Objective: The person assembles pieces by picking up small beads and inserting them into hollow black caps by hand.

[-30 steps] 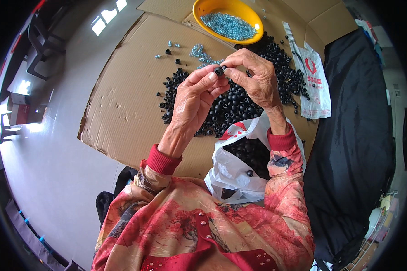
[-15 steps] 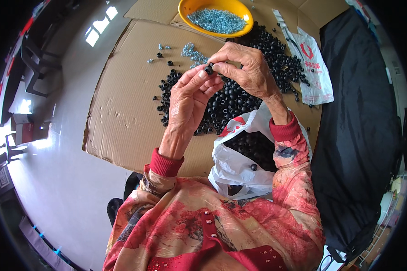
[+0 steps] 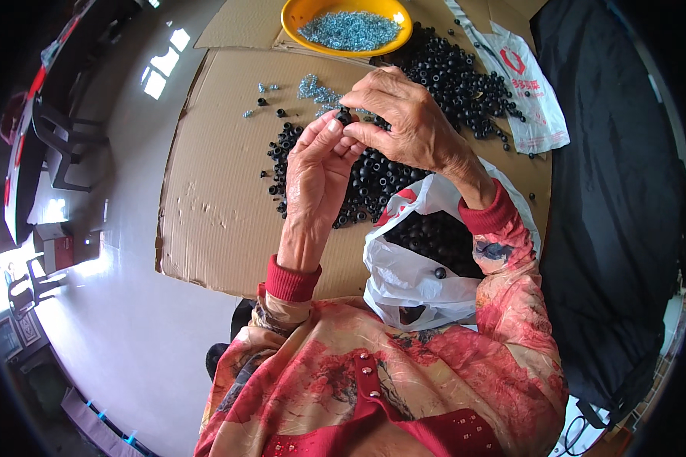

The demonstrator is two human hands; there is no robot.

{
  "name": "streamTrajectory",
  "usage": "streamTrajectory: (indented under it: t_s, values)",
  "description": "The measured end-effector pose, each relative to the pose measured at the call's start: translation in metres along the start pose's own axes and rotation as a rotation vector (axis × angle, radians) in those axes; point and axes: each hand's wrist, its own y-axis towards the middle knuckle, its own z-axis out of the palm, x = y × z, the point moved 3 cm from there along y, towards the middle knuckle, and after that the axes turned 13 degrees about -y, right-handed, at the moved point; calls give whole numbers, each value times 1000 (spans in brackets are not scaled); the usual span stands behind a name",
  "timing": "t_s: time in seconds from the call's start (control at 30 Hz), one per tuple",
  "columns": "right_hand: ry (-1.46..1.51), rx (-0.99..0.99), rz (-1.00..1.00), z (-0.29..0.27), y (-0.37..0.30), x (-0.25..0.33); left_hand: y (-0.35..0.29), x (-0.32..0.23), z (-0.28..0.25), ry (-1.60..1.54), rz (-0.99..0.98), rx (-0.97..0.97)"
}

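The small black piece (image 3: 344,117) is partly covered by fingertips, so its whole shape is hard to see. I cannot tell if a second tiny part is tucked in there too. The right hand (image 3: 411,122) hides some of the pile of black pieces (image 3: 381,179) behind it. The right sleeve (image 3: 511,266) covers one side of the open white plastic bag (image 3: 392,282), which has more black pieces in it. The top edge of the view cuts off a bit of the yellow bowl (image 3: 288,32). The shiny blue bits (image 3: 351,30) inside it are too small to make out well.

Half a second ago, more of the bowl's blue bits sat lower in the view; now the whole scene has slid a little. The right thumb has moved lower beside the black piece, and the right finger and thumb are wider apart.

The left hand (image 3: 312,164) points up and away from the body, pinching the piece with its thumb and fingers. The right hand bends in from the right, its back facing up. Its grip is closed on the same piece, first finger above and thumb below. Both hands hold it up over the cardboard sheet (image 3: 221,175), near the loose blue bits (image 3: 312,89).
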Motion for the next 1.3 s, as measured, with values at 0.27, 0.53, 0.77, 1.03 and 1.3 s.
streamTrajectory:
  t_s: [0.27, 0.53, 0.77, 1.03, 1.3]
  values:
    - [5, -68, -19, 5, -10, -3, -3, 0, 2, 54, -11, -48]
    - [26, -65, -35, 3, -12, -3, -3, -2, -1, 93, -12, -39]
    - [358, 95, 211, -1, -13, -15, -3, 2, 3, 141, -51, -17]
    - [466, 130, 299, 1, -11, -16, -5, 2, 2, 138, -106, 21]
    - [228, 6, 202, -1, -13, -9, -4, 3, 3, 115, -80, -6]
